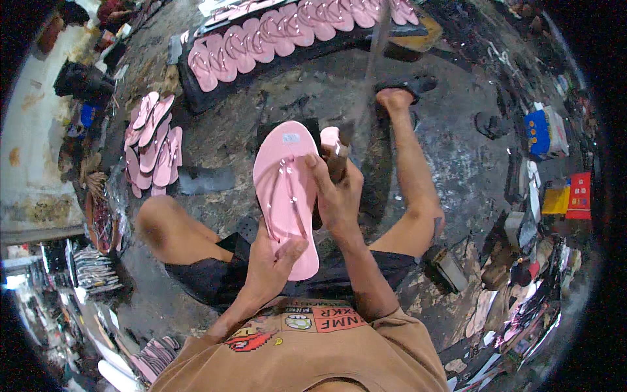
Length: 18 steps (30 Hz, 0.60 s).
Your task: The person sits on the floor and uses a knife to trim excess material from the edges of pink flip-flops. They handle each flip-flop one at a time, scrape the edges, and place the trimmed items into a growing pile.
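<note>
In front of me I hold a pink flip-flop (274,189), toe end away from me, its footbed with shiny pink straps facing up. My left hand (266,264) grips it near the heel, the thumb lying across the footbed. At its right edge is my right hand (338,196), the thumb pressed on the footbed beside the strap and the other fingers partly hidden. Past those fingers shows the rounded end of another pink piece (330,136); whether the right hand touches it I cannot tell. Something black lies under and behind the flip-flop's toe.
A row of pink flip-flops (274,36) stands on a dark bench at the far side. More pink flip-flops (153,144) are piled on the stained floor at left. A blue and white box (547,132) and a red and yellow packet (578,196) lie at right, amid scraps.
</note>
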### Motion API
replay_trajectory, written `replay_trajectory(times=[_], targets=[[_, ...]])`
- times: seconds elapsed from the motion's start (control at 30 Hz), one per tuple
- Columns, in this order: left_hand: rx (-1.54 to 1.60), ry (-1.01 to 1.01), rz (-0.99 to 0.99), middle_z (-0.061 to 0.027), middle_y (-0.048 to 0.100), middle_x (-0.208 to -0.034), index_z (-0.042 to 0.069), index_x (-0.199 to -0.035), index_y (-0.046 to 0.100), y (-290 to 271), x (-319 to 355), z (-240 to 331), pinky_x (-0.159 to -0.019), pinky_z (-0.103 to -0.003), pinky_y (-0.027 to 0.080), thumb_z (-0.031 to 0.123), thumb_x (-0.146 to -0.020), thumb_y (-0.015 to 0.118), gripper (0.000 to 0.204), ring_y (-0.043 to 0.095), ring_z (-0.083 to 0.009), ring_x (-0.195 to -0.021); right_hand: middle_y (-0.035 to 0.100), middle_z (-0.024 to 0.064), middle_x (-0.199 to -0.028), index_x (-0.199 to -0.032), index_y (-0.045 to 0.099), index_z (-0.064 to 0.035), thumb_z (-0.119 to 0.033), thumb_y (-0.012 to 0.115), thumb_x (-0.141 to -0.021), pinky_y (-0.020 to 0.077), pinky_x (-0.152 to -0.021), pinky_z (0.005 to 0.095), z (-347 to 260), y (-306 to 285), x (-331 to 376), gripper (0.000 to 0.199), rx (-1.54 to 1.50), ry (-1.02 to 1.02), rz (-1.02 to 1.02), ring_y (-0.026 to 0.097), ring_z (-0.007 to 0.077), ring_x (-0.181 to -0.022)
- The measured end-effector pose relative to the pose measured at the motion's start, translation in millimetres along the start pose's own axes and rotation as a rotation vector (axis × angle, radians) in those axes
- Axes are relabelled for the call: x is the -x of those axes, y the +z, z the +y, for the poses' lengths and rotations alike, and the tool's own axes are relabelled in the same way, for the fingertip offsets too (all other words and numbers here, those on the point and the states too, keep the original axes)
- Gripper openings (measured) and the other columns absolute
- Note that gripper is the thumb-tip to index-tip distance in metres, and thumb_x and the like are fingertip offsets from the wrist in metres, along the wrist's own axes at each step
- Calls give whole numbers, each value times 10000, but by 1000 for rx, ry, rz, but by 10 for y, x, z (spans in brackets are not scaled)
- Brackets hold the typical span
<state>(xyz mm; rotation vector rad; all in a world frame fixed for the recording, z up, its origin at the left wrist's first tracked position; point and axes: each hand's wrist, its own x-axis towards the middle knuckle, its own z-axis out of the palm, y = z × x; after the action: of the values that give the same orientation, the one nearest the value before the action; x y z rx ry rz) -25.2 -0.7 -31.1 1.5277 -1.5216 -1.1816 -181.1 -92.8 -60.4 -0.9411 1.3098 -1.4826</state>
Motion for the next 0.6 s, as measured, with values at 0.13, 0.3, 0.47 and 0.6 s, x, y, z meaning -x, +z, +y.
replay_trajectory(times=[0.13,0.3,0.47,0.6], targets=[[513,96,180,-59,647,-1082,7,-1344,466,-258,-325,195,-840,-279,521,265,-981,658,485,622,-122,-967,678,82,-805,-1054,669,32,-286,759,-917,504,-680,318,-336,-138,484,357,90,-89,-63,565,112,-713],[555,-206,-119,-13,674,-1004,33,-1172,608,-761,-456,530,-805,-259,526,280,-955,711,345,629,-84,-893,568,-18,-704,-1172,647,-11,-239,614,-1004,406,-551,259,-665,-268,990,285,231,-66,-36,489,68,-618],[643,-328,-138,2,674,-1019,46,-1185,606,-844,-176,338,-812,-265,532,292,-947,722,361,629,-88,-897,590,221,-712,-960,531,-44,-254,527,-1001,461,-539,467,-211,-902,2002,214,555,60,-472,606,440,-623],[681,-434,-131,-5,666,-1048,39,-1208,583,-753,-141,233,-820,-268,532,295,-942,728,396,624,-94,-921,590,219,-709,-910,526,-52,-319,538,-993,453,-552,499,-217,-1153,2603,280,545,237,-458,605,451,-638]])
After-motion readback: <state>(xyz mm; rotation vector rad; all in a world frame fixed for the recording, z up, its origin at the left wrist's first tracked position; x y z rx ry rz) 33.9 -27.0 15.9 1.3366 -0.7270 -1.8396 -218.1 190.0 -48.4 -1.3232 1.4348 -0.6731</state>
